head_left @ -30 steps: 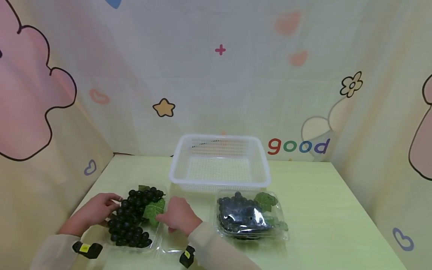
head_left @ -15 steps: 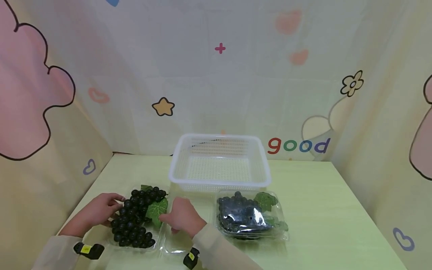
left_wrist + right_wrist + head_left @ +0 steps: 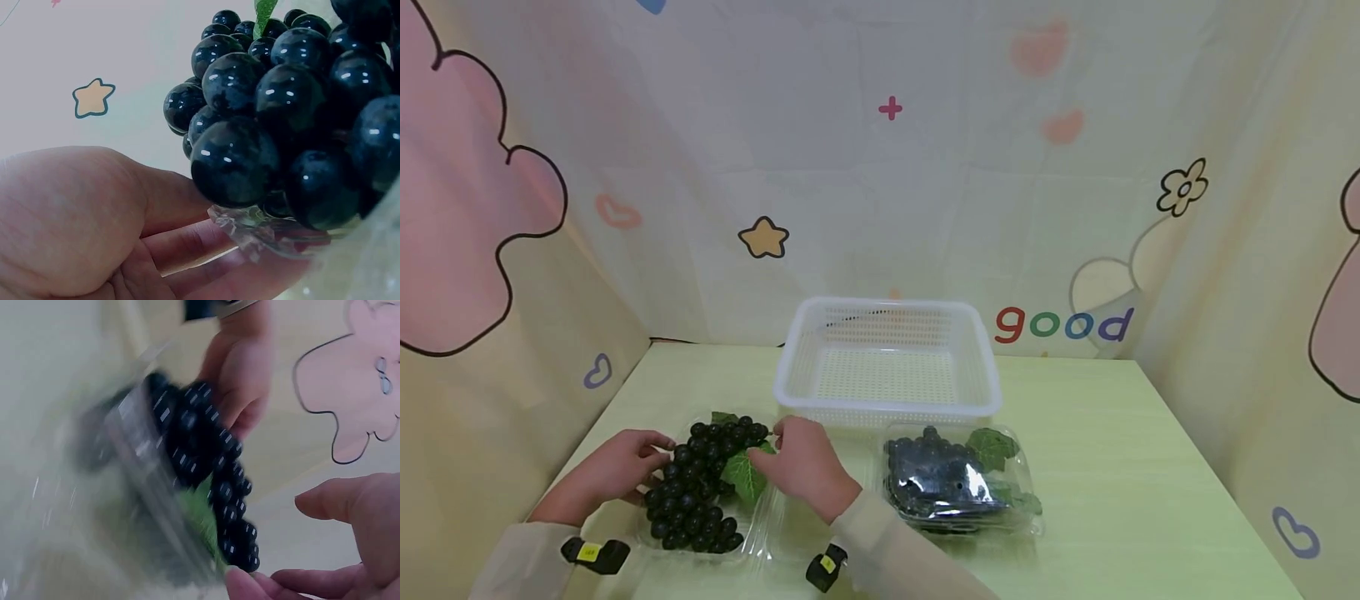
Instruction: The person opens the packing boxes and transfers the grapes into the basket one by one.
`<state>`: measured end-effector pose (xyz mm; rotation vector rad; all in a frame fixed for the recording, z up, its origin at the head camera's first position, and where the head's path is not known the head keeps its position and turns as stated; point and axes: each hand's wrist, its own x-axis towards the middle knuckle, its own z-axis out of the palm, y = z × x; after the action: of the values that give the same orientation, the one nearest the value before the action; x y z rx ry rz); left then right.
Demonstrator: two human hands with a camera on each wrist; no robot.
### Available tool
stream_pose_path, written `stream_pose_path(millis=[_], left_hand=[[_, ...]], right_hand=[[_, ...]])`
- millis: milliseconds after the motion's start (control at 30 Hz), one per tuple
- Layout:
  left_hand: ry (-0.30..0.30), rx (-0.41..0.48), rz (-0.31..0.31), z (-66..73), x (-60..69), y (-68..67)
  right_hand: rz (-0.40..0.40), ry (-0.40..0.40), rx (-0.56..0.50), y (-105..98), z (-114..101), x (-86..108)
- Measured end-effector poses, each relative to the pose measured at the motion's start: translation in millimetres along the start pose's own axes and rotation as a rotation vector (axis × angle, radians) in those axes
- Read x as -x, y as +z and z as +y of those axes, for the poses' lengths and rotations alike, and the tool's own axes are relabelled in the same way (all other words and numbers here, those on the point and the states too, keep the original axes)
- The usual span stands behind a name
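Note:
A bunch of black grapes (image 3: pixel 696 492) with green leaves (image 3: pixel 745 477) lies in an open clear plastic clamshell (image 3: pixel 752 546) at the table's left front. My left hand (image 3: pixel 623 467) holds the clamshell's left rim. In the left wrist view, its thumb is above the plastic edge and its fingers are beneath, close against the grapes (image 3: pixel 294 100). My right hand (image 3: pixel 808 467) is at the bunch's far right end, by the stem and leaf. In the right wrist view, its thumb (image 3: pixel 325 499) stands apart from the fingers, whose tips reach the stem end; exact contact is unclear.
A white perforated plastic basket (image 3: pixel 887 408) stands behind, at the table's back middle. To the right of my right hand sits a second clear clamshell (image 3: pixel 958 492), closed over dark grapes and leaves. A printed curtain (image 3: pixel 880 208) encloses the back and sides.
The grapes and clamshell have shifted slightly right. My right hand has moved from the clamshell's right edge up to the stem end, its fingers spreading from the thumb. My left hand stays put.

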<state>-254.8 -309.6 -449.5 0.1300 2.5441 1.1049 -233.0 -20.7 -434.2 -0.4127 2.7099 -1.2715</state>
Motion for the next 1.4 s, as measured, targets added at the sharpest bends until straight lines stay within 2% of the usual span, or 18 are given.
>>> stream_pose_path(millis=[100, 267, 333, 433, 567, 667, 800, 1033, 1400], left_hand=[[-0.001, -0.003, -0.001, 1.0, -0.2, 0.1], [0.001, -0.002, 0.004, 2.7, 1.4, 0.3], [0.002, -0.001, 0.003, 3.4, 1.9, -0.1], [0.001, 0.005, -0.001, 3.9, 1.9, -1.4], [0.002, 0.008, 0.001, 3.8, 2.4, -2.4], [0.002, 0.004, 0.004, 3.3, 1.9, -2.3], [0.002, 0.003, 0.005, 2.1, 0.7, -1.5], [0.002, -0.001, 0.006, 0.1, -1.7, -0.7], [-0.005, 0.031, -0.007, -1.9, -3.7, -1.6]], right_hand=[[-0.121, 0.089, -0.286, -2, -7, -0.7], [-0.296, 0.316, -0.822, -1, -18, -3.5], [-0.333, 0.381, -0.950, 0, -23, -4.8], [-0.423, 0.393, -1.069, 5, -26, -8.0], [-0.571, 0.369, -1.159, 15, -26, -11.8], [-0.592, 0.406, -1.174, 24, -25, -14.1], [-0.541, 0.459, -1.165, 33, -24, -17.1], [-0.515, 0.481, -1.178, 43, -22, -21.2], [-0.306, 0.577, -1.220, 60, -25, -23.5]])
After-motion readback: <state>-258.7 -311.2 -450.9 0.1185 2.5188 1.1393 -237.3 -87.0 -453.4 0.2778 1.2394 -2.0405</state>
